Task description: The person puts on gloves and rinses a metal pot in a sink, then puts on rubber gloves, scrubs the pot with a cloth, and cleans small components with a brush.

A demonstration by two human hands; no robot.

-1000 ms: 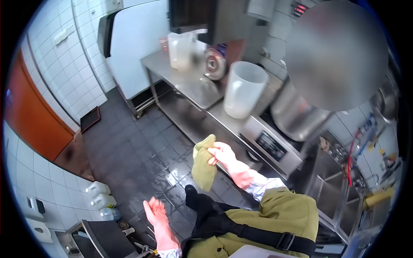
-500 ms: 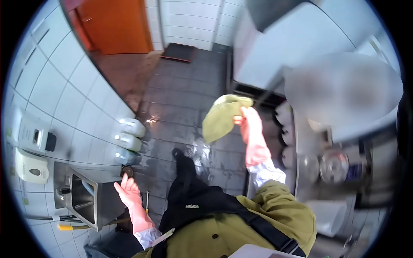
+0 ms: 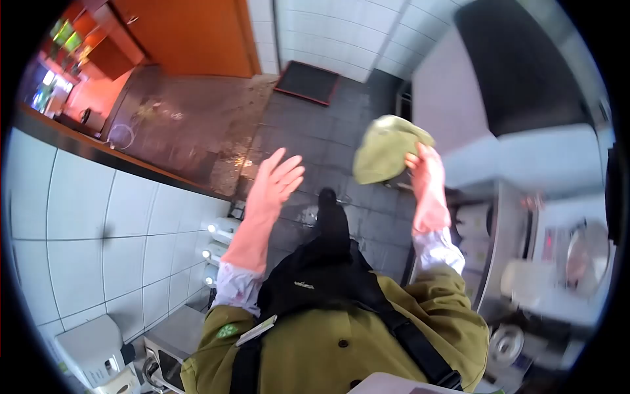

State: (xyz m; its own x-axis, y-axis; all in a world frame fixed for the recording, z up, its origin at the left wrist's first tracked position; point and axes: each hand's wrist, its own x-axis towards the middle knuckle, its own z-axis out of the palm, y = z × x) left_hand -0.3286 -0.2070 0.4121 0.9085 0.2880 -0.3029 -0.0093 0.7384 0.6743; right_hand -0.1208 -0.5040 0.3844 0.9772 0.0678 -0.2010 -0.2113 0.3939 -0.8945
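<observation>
A pink glove covers my right hand [image 3: 425, 172], whose fingers pinch the edge of an olive-green cloth item [image 3: 386, 152]. The soft item hangs to the left of those fingers, above the dark floor; it looks like a cap or folded cloth, and I cannot tell which. My left hand [image 3: 274, 186], also in a pink glove, is raised with its fingers spread and nothing in it. Below and between the hands, a dark shoe [image 3: 328, 196] shows beneath my black apron [image 3: 302, 276].
An orange door [image 3: 187, 36] and a doorway stand at the upper left. A black mat [image 3: 307, 83] with a red edge lies ahead. White jugs [image 3: 223, 231] line the left wall. On the right are a large white appliance [image 3: 453, 85] and a metal shelf [image 3: 499, 243].
The view has swung round toward the doorway. My left hand has risen and reaches further forward, fingers spread. The green cloth item is still in my right hand, now further right in view.
</observation>
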